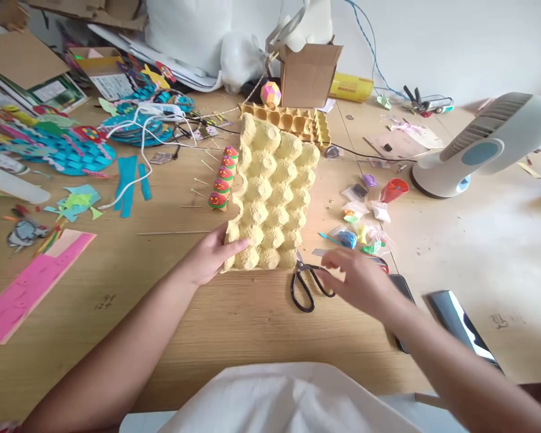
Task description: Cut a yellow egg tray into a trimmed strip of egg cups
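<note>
A yellow pulp egg tray [277,192], bumps upward, lies before me. My left hand [211,255] grips its near left corner, thumb on top and fingers underneath. Black-handled scissors [303,291] rest by the near right corner, blade tips partly hidden at the tray's edge. Over the right scissor handle is my right hand [358,279], slightly blurred, thumb and forefinger apart; whether it touches the handle I cannot tell. A row of red and green painted cups with smiling faces [223,177] sits along the tray's left side, thin round-headed sticks beside it.
Behind the tray lies a brown egg tray [288,123] before a cardboard box [309,75]. Clay packets [347,239], a red cup [394,189], a phone [403,288] and a white fan [473,150] stand right. Blue woven crafts [72,150] and pink paper [31,288] lie left.
</note>
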Action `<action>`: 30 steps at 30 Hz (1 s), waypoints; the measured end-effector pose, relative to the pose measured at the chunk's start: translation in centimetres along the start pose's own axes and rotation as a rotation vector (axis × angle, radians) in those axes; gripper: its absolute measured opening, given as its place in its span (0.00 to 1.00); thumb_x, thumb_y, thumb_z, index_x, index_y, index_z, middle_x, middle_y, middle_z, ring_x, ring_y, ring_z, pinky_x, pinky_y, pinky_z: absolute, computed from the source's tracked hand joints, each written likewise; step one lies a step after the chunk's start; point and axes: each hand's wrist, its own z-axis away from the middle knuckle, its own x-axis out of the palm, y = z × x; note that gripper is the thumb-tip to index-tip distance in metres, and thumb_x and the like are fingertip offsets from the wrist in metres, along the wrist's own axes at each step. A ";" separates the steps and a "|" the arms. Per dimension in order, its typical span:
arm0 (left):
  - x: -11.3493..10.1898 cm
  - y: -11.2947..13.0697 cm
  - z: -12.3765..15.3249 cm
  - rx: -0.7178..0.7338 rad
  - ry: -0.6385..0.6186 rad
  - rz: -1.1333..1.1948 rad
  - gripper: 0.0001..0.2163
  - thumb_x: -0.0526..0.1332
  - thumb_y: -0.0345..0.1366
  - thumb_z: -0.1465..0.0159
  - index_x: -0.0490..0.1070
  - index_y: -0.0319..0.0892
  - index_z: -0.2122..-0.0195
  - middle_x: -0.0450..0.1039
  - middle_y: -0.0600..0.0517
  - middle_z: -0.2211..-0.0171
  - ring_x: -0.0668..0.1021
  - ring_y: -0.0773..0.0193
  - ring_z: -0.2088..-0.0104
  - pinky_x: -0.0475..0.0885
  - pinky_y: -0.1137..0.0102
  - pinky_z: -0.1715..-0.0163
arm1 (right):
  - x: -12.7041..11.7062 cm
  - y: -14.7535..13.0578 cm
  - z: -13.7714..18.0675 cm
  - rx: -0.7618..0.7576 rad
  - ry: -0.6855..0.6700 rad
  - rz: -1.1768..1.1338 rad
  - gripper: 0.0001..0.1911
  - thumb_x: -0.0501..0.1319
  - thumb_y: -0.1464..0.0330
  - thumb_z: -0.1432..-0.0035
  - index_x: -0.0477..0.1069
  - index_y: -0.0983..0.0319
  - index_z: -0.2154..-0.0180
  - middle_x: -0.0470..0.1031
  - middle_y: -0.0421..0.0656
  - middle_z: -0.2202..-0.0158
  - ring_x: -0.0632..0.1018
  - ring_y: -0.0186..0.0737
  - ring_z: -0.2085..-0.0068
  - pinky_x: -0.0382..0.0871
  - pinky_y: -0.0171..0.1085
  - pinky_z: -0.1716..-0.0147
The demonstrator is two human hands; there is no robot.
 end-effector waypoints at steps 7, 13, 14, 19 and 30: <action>1.4 -0.2 -1.5 0.099 0.077 -0.023 0.24 0.74 0.47 0.44 0.76 0.48 0.47 0.78 0.47 0.45 0.75 0.49 0.39 0.70 0.54 0.37 | 8.6 -2.5 1.7 0.272 0.028 0.291 0.17 0.64 0.55 0.36 0.69 0.63 0.57 0.77 0.53 0.61 0.78 0.56 0.55 0.67 0.43 0.62; 2.6 -0.5 -2.8 0.192 0.169 0.109 0.27 0.75 0.48 0.47 0.74 0.49 0.48 0.78 0.48 0.46 0.73 0.52 0.37 0.70 0.56 0.37 | 6.7 -1.2 0.5 0.356 -0.068 0.200 0.08 0.61 0.63 0.38 0.70 0.62 0.63 0.79 0.49 0.66 0.80 0.49 0.63 0.61 0.39 0.68; 2.9 -0.7 -3.1 0.197 0.184 0.140 0.27 0.75 0.49 0.47 0.73 0.49 0.48 0.78 0.49 0.46 0.72 0.52 0.36 0.70 0.56 0.38 | 6.3 -0.4 0.6 0.366 -0.076 0.137 0.05 0.59 0.66 0.38 0.70 0.61 0.65 0.79 0.47 0.67 0.79 0.47 0.64 0.59 0.39 0.69; 4.2 -1.8 -4.6 0.147 0.127 0.271 0.22 0.73 0.48 0.44 0.73 0.50 0.50 0.77 0.51 0.43 0.74 0.56 0.38 0.74 0.60 0.42 | 6.2 0.3 1.7 0.293 -0.087 0.027 0.10 0.60 0.59 0.35 0.70 0.59 0.62 0.80 0.44 0.64 0.80 0.46 0.61 0.61 0.38 0.68; 4.4 -3.2 -4.8 0.094 0.059 0.358 0.25 0.70 0.54 0.42 0.71 0.51 0.47 0.78 0.49 0.45 0.78 0.55 0.42 0.77 0.60 0.48 | 5.1 0.3 0.6 0.322 -0.182 0.016 0.08 0.63 0.64 0.42 0.65 0.59 0.68 0.76 0.43 0.69 0.76 0.43 0.66 0.59 0.37 0.69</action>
